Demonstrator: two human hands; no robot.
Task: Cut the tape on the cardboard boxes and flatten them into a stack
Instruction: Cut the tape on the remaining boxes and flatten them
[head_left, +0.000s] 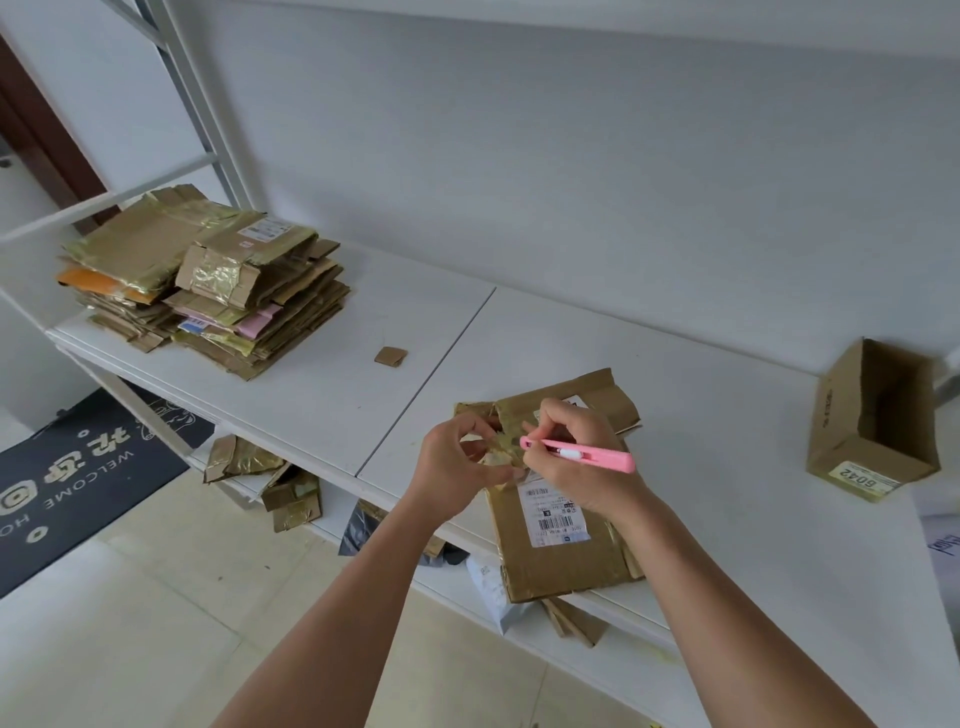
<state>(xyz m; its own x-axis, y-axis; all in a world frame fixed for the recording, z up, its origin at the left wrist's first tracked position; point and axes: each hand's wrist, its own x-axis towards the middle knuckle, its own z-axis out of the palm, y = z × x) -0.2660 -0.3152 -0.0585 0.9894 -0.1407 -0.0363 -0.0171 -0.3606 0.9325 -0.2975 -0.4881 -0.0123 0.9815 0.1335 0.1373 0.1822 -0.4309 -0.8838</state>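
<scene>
A flattened brown cardboard box (558, 556) with a white barcode label lies on the white shelf (322, 395), overhanging its front edge. My right hand (576, 457) grips a pink utility knife (592, 456) above the box's upper end. My left hand (457, 462) pinches a crumpled strip of shiny tape (498, 457) at that same end, close to the knife's tip. At the shelf's far left stands a stack of flattened boxes (208, 280). An open upright cardboard box (872, 421) with a "6042" sticker stands at the right.
A small cardboard scrap (390, 356) lies mid-shelf. Under the shelf, on a lower board, lie torn cardboard pieces (270, 483) and plastic mailer bags (488, 587). A dark welcome mat (78, 478) covers the tiled floor at left. A white wall backs the shelf.
</scene>
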